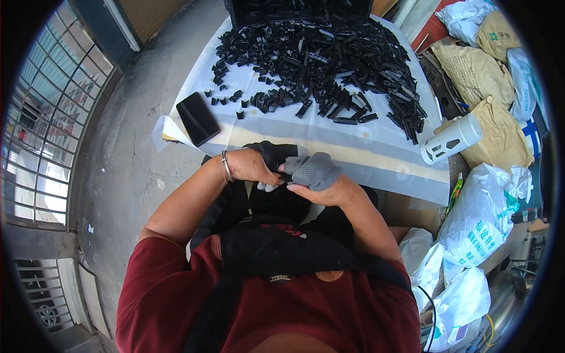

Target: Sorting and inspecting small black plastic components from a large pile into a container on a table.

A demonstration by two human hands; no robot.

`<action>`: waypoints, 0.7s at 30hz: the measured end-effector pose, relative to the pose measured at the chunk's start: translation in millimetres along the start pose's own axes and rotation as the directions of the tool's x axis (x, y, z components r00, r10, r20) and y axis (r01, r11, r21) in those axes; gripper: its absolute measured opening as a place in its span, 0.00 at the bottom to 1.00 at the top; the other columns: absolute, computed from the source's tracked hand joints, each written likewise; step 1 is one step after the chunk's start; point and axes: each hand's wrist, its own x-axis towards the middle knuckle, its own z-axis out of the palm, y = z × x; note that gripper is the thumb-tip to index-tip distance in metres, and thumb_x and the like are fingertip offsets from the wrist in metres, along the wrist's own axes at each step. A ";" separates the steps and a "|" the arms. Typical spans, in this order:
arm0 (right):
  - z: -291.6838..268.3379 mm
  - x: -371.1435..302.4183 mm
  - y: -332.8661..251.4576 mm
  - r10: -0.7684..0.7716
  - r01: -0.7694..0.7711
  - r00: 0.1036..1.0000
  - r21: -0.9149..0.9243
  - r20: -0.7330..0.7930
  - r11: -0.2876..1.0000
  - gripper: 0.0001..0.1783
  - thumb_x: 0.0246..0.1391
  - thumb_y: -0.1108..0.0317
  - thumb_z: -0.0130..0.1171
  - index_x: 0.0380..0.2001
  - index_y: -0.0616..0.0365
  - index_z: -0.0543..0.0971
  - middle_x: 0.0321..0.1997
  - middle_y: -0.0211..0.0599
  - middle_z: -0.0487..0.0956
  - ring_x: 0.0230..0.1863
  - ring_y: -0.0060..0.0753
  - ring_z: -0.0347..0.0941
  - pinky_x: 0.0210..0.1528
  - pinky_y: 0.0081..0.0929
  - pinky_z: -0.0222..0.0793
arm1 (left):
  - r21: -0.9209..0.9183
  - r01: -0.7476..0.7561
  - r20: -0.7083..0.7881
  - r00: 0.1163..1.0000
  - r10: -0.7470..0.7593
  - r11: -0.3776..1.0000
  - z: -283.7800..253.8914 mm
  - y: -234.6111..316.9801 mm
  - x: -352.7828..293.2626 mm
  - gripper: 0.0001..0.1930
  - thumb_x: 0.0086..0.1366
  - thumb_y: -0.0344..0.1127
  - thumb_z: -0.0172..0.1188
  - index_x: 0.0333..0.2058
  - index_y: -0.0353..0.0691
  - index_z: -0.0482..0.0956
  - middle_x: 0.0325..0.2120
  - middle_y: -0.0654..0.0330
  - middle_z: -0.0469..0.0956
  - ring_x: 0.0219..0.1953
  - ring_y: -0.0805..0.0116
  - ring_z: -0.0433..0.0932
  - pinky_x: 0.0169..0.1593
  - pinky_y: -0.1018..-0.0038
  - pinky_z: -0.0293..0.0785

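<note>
My left hand (263, 161), in a black-and-grey glove that leaves the thumb bare, is closed over my lap. Against it is my right hand (315, 173), in a grey glove with its thumb bare too. Between the thumbs and fingers of both shows a small dark plastic piece (285, 178); most of it is hidden by the hands. Beyond them, a large heap of black plastic pieces (318, 59) spreads over the table (250, 130), which has a pale, translucent cover. Short curved bits lie toward the left of the heap, longer strips toward the right.
A dark phone (198, 118) lies at the table's left corner. A black crate (276, 10) stands at the far edge. On the right are a white slotted cylinder (452, 139), tan sacks (474, 73) and white bags (479, 215). A barred metal gate (56, 112) stands left.
</note>
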 end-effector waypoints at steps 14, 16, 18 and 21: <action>14.6 10.0 -7.0 -0.030 -0.060 0.975 -0.392 -0.219 0.918 0.13 0.45 0.58 0.58 0.27 0.58 0.75 0.28 0.38 0.75 0.29 0.43 0.70 0.31 0.34 0.62 | 0.089 -0.059 -0.646 0.756 0.103 0.994 39.5 -17.7 -4.7 0.21 0.66 0.47 0.41 0.33 0.33 0.74 0.23 0.56 0.74 0.26 0.69 0.71 0.32 0.74 0.68; 12.1 11.2 -7.8 -0.089 -0.002 0.968 -0.365 -0.233 0.931 0.13 0.47 0.58 0.57 0.27 0.58 0.75 0.27 0.39 0.74 0.28 0.44 0.69 0.30 0.35 0.62 | 0.000 -0.002 -0.639 0.769 0.001 1.000 36.1 -17.2 -7.2 0.21 0.65 0.48 0.41 0.33 0.34 0.74 0.21 0.56 0.74 0.24 0.68 0.71 0.31 0.72 0.68; 9.2 3.7 -2.5 0.019 -0.126 0.945 -0.309 -0.327 0.943 0.14 0.49 0.58 0.54 0.28 0.59 0.75 0.26 0.41 0.74 0.28 0.45 0.70 0.30 0.36 0.63 | -0.084 -0.026 -0.655 0.755 -0.035 0.996 34.4 -18.5 -8.5 0.22 0.65 0.47 0.41 0.31 0.33 0.73 0.18 0.56 0.72 0.23 0.66 0.71 0.30 0.69 0.68; 5.0 -4.4 1.4 0.042 -0.105 0.976 -0.294 -0.213 0.950 0.13 0.50 0.59 0.52 0.29 0.59 0.75 0.25 0.42 0.74 0.28 0.45 0.70 0.30 0.36 0.63 | -0.046 -0.039 -0.643 0.765 0.000 0.998 30.7 -18.3 -10.1 0.22 0.65 0.47 0.41 0.30 0.32 0.73 0.18 0.54 0.72 0.22 0.63 0.70 0.30 0.69 0.67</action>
